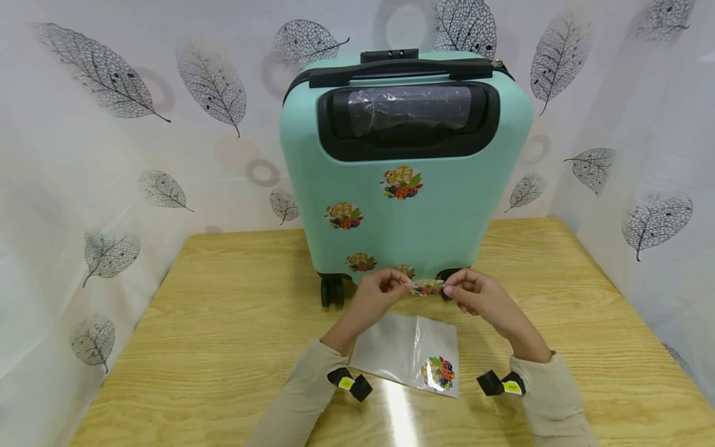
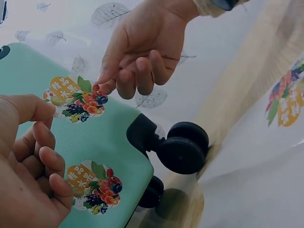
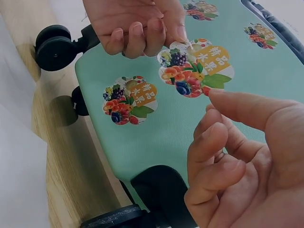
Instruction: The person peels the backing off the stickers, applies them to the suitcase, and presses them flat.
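Between both hands a fruit sticker [image 1: 427, 287] is held by its two side edges, in front of the lower part of a mint-green suitcase [image 1: 447, 205]. My left hand [image 1: 376, 298] pinches one edge between thumb and forefinger; my right hand [image 1: 485, 301] pinches the opposite edge the same way. In the right wrist view the held sticker [image 3: 195, 69] faces the camera, showing printed fruit and an orange patch with characters. Similar stickers are on the suitcase front: an upper sticker [image 1: 401, 182], a left sticker [image 1: 344, 216], a lower sticker [image 1: 360, 262] and one partly hidden sticker [image 1: 404, 271].
A pale sticker sheet [image 1: 385, 347] lies on the wooden table [image 1: 240, 335] below the hands, with one fruit sticker [image 1: 438, 374] at its corner. The suitcase stands upright on black wheels [image 1: 332, 292], near a leaf-patterned curtain [image 1: 223, 155].
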Tool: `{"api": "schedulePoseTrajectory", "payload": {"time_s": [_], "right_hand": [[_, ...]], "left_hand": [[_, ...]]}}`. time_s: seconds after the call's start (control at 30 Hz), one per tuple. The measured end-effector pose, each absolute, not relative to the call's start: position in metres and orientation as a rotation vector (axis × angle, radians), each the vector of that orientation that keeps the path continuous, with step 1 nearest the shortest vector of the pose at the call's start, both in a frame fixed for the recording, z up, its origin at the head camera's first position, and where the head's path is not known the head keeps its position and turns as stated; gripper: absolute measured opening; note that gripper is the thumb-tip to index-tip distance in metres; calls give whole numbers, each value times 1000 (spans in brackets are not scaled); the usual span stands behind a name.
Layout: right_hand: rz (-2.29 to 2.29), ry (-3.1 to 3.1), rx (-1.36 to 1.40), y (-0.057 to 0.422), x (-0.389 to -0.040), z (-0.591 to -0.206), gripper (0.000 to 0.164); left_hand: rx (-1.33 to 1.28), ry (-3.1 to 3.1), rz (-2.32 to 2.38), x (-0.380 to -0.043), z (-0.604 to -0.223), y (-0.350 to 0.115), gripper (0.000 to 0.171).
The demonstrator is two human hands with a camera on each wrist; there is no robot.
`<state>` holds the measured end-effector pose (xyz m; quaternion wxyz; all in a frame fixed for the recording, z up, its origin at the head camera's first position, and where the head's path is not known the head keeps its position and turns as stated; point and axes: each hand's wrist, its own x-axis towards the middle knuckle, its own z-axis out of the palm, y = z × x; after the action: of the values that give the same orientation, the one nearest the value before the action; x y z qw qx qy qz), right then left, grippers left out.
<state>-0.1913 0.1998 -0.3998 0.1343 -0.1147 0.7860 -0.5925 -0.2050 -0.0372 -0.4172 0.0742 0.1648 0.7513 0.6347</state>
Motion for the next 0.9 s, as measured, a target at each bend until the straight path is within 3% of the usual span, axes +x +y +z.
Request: {"api": "schedulePoseTrajectory", "payload": {"time_s": [0.9], "right_hand": [[-1748, 2390, -348, 200, -192, -382, 19]], "left_hand": [[544, 2182, 1911, -204, -393, -34, 23]]}}
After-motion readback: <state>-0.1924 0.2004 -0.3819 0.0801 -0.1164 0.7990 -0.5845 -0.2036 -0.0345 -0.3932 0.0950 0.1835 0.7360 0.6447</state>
